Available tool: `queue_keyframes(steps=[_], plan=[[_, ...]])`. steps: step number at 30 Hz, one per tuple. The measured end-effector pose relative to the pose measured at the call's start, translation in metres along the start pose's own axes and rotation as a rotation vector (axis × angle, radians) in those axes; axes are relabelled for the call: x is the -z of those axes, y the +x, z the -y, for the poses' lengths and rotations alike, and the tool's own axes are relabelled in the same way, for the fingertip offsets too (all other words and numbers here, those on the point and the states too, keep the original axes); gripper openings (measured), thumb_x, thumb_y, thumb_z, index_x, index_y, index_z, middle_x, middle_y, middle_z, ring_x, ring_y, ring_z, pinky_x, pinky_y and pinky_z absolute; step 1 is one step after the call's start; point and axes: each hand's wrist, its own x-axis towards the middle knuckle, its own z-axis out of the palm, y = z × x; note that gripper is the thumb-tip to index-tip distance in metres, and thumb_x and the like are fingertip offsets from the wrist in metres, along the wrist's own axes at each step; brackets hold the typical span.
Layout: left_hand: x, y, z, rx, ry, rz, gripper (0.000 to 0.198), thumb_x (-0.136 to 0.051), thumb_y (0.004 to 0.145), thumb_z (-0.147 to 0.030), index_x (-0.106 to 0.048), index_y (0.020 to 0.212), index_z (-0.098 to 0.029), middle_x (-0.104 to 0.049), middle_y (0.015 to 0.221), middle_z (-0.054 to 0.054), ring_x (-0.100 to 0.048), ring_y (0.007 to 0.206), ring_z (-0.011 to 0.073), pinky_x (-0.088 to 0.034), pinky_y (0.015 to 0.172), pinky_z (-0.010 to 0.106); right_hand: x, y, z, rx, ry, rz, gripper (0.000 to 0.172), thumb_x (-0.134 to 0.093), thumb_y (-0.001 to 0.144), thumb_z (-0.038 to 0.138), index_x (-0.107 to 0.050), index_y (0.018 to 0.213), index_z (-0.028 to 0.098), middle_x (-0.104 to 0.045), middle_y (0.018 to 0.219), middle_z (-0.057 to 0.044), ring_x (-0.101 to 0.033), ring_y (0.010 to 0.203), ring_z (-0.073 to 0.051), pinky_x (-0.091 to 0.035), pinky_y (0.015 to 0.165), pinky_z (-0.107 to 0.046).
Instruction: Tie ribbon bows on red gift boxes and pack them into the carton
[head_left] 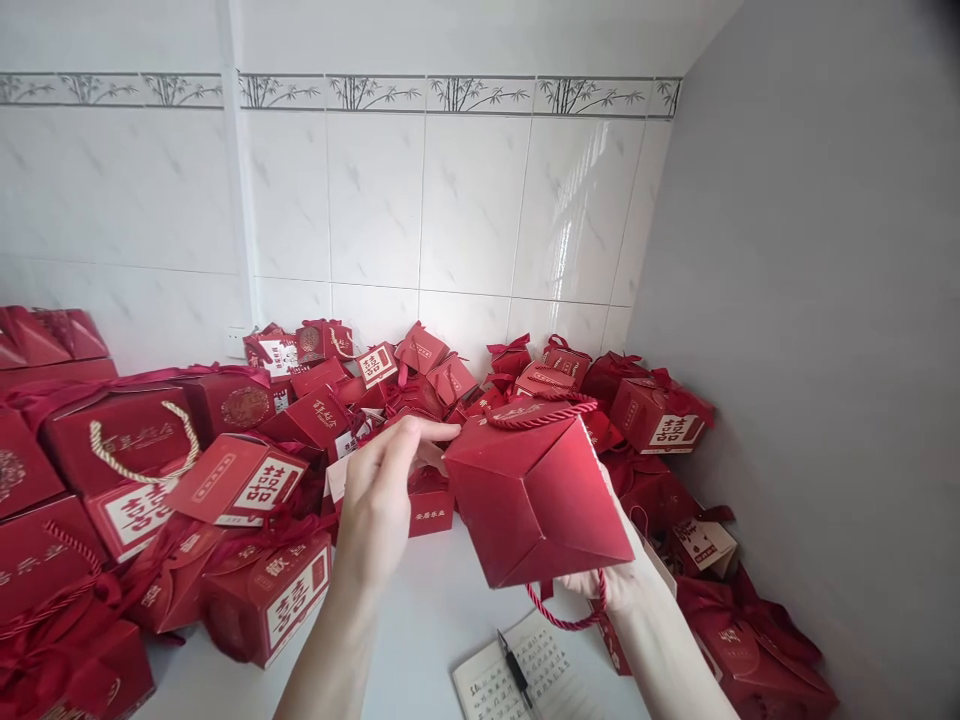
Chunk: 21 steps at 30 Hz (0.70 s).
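A red paper gift box (536, 500) with red cord handles is held up in front of me, its folded bottom turned toward the camera. My right hand (615, 580) grips it from underneath and behind, mostly hidden by the box. My left hand (382, 490) is raised beside the box's left corner, fingers loosely extended, the fingertips touching or nearly touching that corner. One cord loop (540, 412) lies over the top and another (566, 610) hangs below.
Several red gift boxes (240, 480) and bags are heaped on a white table (420, 620), from the left round to the right wall. A notebook (525, 680) with a black pen (516, 672) lies at the front. White tiled wall behind, grey wall on the right.
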Motion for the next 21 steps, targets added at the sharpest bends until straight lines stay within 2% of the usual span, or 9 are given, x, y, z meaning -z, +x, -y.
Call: queue_keyframes(steps=[3,6,8,12,16,19,21], plan=[[0.002,-0.002,-0.005,-0.039,0.026,0.04,0.035,-0.044,0.088,-0.043,-0.067,0.09,-0.017,-0.068,0.088,0.005,-0.062,0.085,0.0204,-0.047,0.073,0.028,0.003,0.003,0.0,-0.026,0.006,0.028,0.039,-0.072,0.065,0.053,-0.062,0.06,0.015,-0.065,0.049,0.0,-0.06,0.039,-0.012,-0.051,0.037,-0.02],[-0.004,-0.009,-0.016,-0.049,0.086,0.064,0.035,-0.052,0.083,-0.048,-0.065,0.095,-0.018,-0.065,0.076,0.002,-0.061,0.076,0.0184,-0.047,0.07,0.027,0.005,0.004,0.0,-0.06,-0.003,0.11,0.043,-0.068,0.067,0.057,-0.063,0.063,0.015,-0.064,0.047,0.001,-0.061,0.041,-0.013,-0.052,0.039,-0.02],[-0.008,-0.013,-0.022,-0.027,0.109,0.067,0.035,-0.056,0.081,-0.047,-0.063,0.1,-0.019,-0.062,0.071,0.001,-0.059,0.071,0.0171,-0.047,0.067,0.026,0.004,0.004,0.001,-0.052,0.009,0.17,0.043,-0.065,0.071,0.057,-0.065,0.07,0.014,-0.066,0.053,0.0,-0.064,0.048,-0.013,-0.054,0.044,-0.021],[-0.007,-0.014,-0.024,-0.02,0.162,0.11,0.034,-0.054,0.083,-0.045,-0.06,0.107,-0.022,-0.063,0.079,0.001,-0.06,0.074,0.0165,-0.048,0.067,0.025,-0.001,0.001,0.002,0.005,0.019,0.242,0.042,-0.055,0.081,0.054,-0.067,0.083,0.014,-0.071,0.067,-0.004,-0.067,0.059,-0.013,-0.057,0.055,-0.021],[-0.006,-0.013,-0.019,-0.046,0.216,0.097,0.034,-0.055,0.082,-0.046,-0.058,0.106,-0.022,-0.064,0.084,0.002,-0.061,0.081,0.0172,-0.049,0.07,0.025,0.001,0.002,0.0,0.018,0.014,0.186,0.044,-0.056,0.081,0.054,-0.067,0.081,0.012,-0.069,0.061,-0.003,-0.064,0.051,-0.011,-0.057,0.055,-0.022],[-0.008,-0.013,-0.016,-0.098,0.257,0.009,0.031,-0.062,0.077,-0.047,-0.058,0.093,-0.02,-0.063,0.088,0.002,-0.061,0.083,0.0164,-0.049,0.069,0.023,0.003,0.004,-0.002,0.016,-0.025,0.102,0.041,-0.066,0.073,0.053,-0.067,0.076,0.012,-0.069,0.059,-0.002,-0.064,0.05,-0.012,-0.056,0.049,-0.021],[-0.01,-0.012,-0.015,-0.12,0.314,-0.046,0.026,-0.061,0.077,-0.045,-0.056,0.082,-0.02,-0.062,0.082,0.0,-0.06,0.077,0.0146,-0.048,0.066,0.022,0.002,0.003,-0.004,0.025,-0.068,0.081,0.04,-0.069,0.07,0.052,-0.067,0.077,0.013,-0.07,0.062,-0.003,-0.065,0.052,-0.013,-0.055,0.047,-0.021]])
